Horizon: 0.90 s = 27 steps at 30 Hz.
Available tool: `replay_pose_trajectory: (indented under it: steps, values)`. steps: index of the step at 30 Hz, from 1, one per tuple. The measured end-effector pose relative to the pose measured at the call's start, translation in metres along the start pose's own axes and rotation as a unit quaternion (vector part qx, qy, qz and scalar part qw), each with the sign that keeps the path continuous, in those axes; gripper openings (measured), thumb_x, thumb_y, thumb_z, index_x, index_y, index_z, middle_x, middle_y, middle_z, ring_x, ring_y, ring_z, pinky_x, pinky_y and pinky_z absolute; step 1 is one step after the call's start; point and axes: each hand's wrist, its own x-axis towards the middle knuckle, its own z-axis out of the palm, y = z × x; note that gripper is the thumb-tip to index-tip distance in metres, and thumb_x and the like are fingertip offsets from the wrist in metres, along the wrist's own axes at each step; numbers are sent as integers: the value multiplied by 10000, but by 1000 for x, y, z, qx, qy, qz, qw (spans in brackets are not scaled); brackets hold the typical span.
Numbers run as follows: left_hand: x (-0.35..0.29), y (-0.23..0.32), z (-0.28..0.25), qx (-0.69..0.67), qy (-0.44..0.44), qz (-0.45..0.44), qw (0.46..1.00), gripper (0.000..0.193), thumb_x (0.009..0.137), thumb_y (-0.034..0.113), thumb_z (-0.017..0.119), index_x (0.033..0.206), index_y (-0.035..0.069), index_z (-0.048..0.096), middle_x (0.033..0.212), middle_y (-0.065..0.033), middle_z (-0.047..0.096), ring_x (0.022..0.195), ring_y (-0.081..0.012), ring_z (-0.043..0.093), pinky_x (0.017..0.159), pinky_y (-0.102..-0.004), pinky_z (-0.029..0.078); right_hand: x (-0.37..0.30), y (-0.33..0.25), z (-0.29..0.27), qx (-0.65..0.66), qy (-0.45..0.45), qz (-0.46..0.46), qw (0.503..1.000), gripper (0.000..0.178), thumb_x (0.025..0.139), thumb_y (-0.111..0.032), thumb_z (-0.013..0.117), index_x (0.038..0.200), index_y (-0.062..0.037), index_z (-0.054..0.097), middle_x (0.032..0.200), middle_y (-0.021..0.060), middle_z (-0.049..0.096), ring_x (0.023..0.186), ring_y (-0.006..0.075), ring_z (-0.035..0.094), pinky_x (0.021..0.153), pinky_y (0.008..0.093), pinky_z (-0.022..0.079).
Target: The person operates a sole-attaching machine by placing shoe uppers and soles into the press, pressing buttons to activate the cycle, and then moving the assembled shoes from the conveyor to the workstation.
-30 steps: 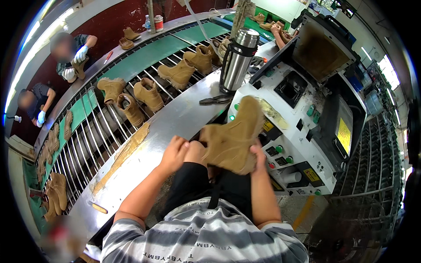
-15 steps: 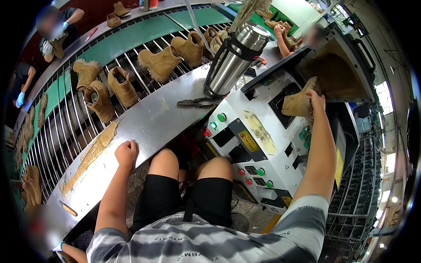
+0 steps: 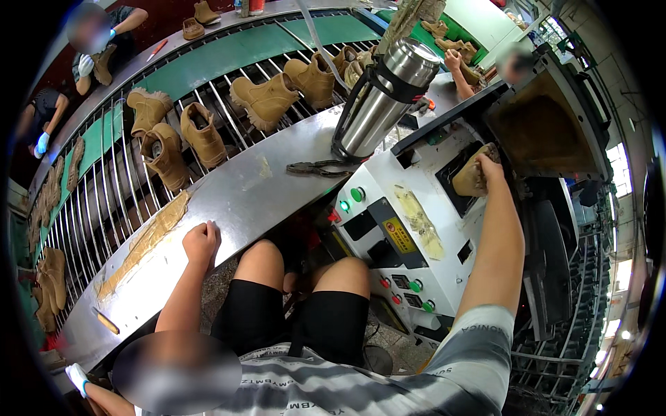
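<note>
My right hand point(image 3: 490, 168) grips a tan boot point(image 3: 469, 179), which is tilted with its sole side up in the dark opening of a white machine point(image 3: 444, 232). The raised lid point(image 3: 544, 121) of the machine stands beside it, brown-stained inside. My left hand point(image 3: 200, 240) rests as a loose fist on the edge of the metal table point(image 3: 239, 201), with nothing showing in it. Nearest to that hand is a strip of brown tape point(image 3: 149, 243) stuck to the tabletop. Pliers point(image 3: 320, 168) and a steel thermos point(image 3: 388, 100) with a black strap stand between my hands, farther off.
Several tan boots point(image 3: 263, 100) stand on the roller conveyor point(image 3: 114, 187) beyond the table. Shoe soles point(image 3: 76, 163) lie at its left. A small yellow-handled tool point(image 3: 107, 321) is at the table's near left. Co-workers point(image 3: 125, 28) sit across the conveyor; another person's hand point(image 3: 453, 61) is behind the machine.
My right hand has lowered the boot into the machine's opening and turned its sole more upward. My left hand stays at the table edge. A blurred head has come into the lower left.
</note>
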Motion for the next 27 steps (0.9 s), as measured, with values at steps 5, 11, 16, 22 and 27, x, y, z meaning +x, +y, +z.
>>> replay_pose_trajectory:
  steps: [5, 11, 16, 22, 27]
  values:
    - [-7, -11, -6, 12, 15, -8, 1000, 383, 908, 330, 538, 681, 39, 642, 652, -175, 612, 604, -363, 590, 581, -431, 464, -92, -48, -3, -101, -24, 1, 995, 846, 762, -531, 595, 1412, -23, 405, 1440, 249, 392, 1312, 353, 420, 1077, 438, 347]
    - [-3, -14, 13, 22, -9, 9, 1000, 303, 882, 304, 553, 730, 64, 657, 689, -145, 626, 640, -333, 606, 598, -424, 471, -154, -42, -25, -248, -27, -103, 963, 773, 792, -477, 631, 1436, -128, 381, 1448, 146, 396, 1304, 350, 413, 1018, 490, 412]
    - [4, -81, 52, 115, -16, 69, 991, 120, 830, 208, 588, 862, 117, 661, 789, -78, 642, 715, -248, 625, 637, -417, 483, -155, -49, -34, -238, -79, -143, 958, 818, 775, -421, 680, 1455, -127, 334, 1433, 126, 409, 1294, 351, 418, 975, 496, 452]
    - [-2, -106, 61, 124, 83, 5, 989, 246, 869, 337, 532, 928, 145, 674, 867, -109, 687, 835, -335, 644, 727, -444, 487, -155, -33, -5, -187, -22, -232, 954, 868, 790, -435, 667, 1481, -97, 265, 1500, 116, 324, 1349, 367, 339, 1015, 511, 408]
    - [-25, 94, 117, -153, -6, -7, 988, 340, 902, 281, 547, 1095, 7, 607, 1101, -198, 603, 1055, -345, 566, 931, -450, 438, -144, 37, -39, -74, -40, -303, 949, 717, 837, -390, 629, 1428, -63, 391, 1424, 152, 440, 1321, 309, 404, 1049, 420, 390]
